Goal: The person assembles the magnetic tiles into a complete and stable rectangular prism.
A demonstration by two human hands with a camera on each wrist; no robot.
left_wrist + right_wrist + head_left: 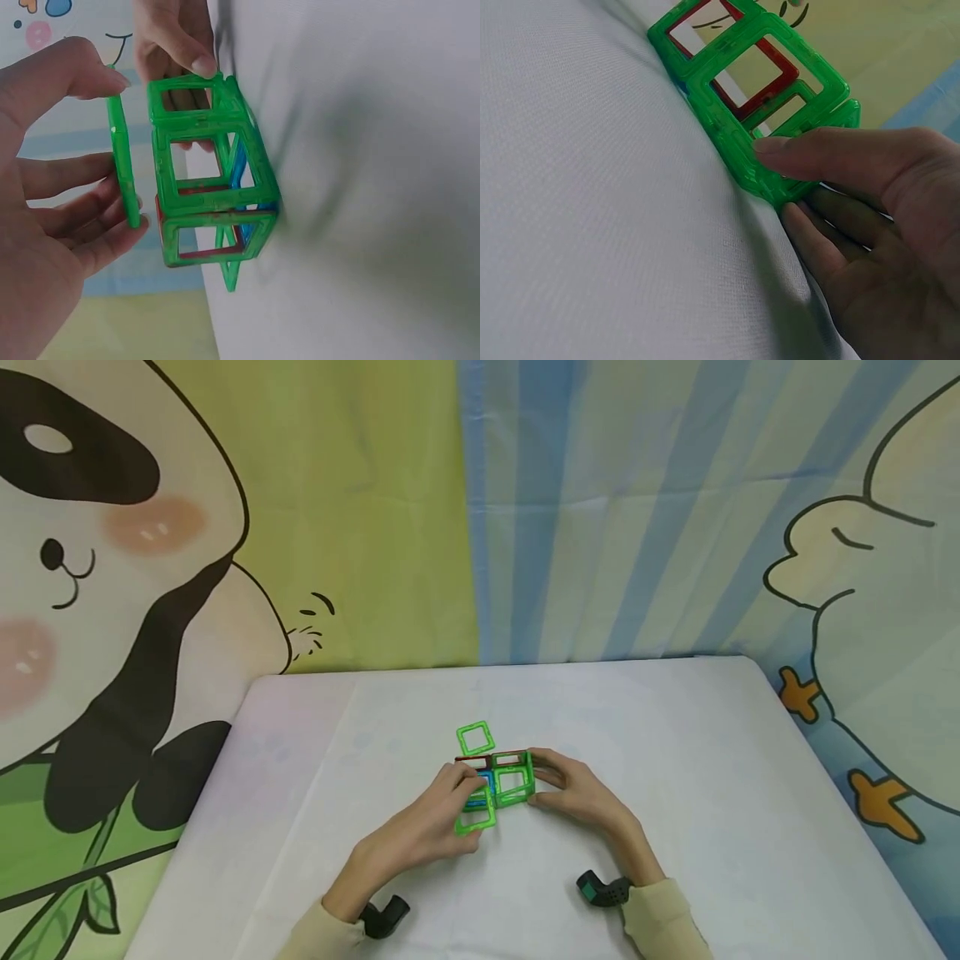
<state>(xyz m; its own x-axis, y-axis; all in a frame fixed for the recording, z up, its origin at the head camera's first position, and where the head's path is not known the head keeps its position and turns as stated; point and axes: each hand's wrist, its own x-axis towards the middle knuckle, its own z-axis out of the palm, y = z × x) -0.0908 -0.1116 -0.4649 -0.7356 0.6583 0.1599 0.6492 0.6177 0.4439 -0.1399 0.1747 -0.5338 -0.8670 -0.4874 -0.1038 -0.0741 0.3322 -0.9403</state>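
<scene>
My left hand [423,827] pinches a green square magnetic tile [122,154] between thumb and fingertips. In the left wrist view this tile stands upright, a small gap from a built block of magnetic tiles [214,201]. Green square frames make up the block's near side, with red and blue tiles behind them. At the block's right end, my right hand [577,789] grips it; the right thumb [780,150] lies on the green frame and the other fingers are behind and below. The block rests on the white table. Another green square tile [491,744] lies just behind it.
The white-covered table [675,727] reaches back to a cartoon-printed curtain [375,527]. A black device [385,917] is worn at the left wrist, and another black device [603,891] at the right wrist.
</scene>
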